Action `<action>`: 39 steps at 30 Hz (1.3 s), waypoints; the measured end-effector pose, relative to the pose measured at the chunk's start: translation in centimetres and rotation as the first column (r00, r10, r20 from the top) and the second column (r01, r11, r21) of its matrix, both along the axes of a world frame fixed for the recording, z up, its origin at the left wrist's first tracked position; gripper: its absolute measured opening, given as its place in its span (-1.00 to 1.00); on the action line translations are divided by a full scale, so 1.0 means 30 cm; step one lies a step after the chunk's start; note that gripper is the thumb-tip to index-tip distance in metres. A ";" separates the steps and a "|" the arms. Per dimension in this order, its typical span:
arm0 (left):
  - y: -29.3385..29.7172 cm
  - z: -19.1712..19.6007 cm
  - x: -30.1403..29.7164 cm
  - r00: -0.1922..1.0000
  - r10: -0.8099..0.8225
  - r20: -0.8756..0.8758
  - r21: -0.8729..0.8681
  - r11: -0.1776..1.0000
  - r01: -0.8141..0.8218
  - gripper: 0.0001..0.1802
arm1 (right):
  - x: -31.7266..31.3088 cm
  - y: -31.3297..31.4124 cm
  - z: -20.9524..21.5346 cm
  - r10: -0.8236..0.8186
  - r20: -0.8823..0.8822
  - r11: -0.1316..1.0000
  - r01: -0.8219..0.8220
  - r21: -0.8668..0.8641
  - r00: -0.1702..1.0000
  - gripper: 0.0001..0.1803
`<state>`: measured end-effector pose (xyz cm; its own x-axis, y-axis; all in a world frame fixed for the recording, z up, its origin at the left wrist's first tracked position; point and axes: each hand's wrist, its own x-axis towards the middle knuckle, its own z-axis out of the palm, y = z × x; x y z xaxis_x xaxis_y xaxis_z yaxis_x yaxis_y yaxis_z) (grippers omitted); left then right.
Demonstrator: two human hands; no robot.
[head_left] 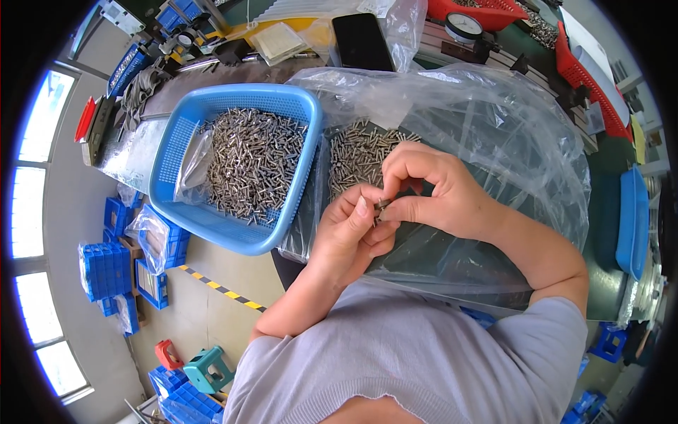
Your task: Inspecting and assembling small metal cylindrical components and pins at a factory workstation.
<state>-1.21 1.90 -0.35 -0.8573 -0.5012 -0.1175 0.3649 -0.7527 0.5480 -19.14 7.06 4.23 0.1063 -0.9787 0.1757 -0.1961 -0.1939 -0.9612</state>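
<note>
Metal pins [251, 159], heaped in blue basket [171, 148]

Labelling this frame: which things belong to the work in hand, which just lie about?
Likely in use:
small metal parts between left hand and right hand
loose pin pile
blue basket of pins

Seemingly lying about:
black phone
dial gauge
teal stool

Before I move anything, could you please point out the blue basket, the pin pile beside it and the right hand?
Blue basket [302, 173]: head view, on its right rim.
Pin pile [355, 157]: head view, around its visible middle.
Right hand [450, 189]: head view, on its back.
</note>
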 end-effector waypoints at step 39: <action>-0.005 0.007 0.000 1.000 -0.003 -0.029 0.007 1.000 0.003 -0.80 | -0.016 0.002 0.012 -0.031 -0.107 0.999 0.030 -0.015 0.994 -0.85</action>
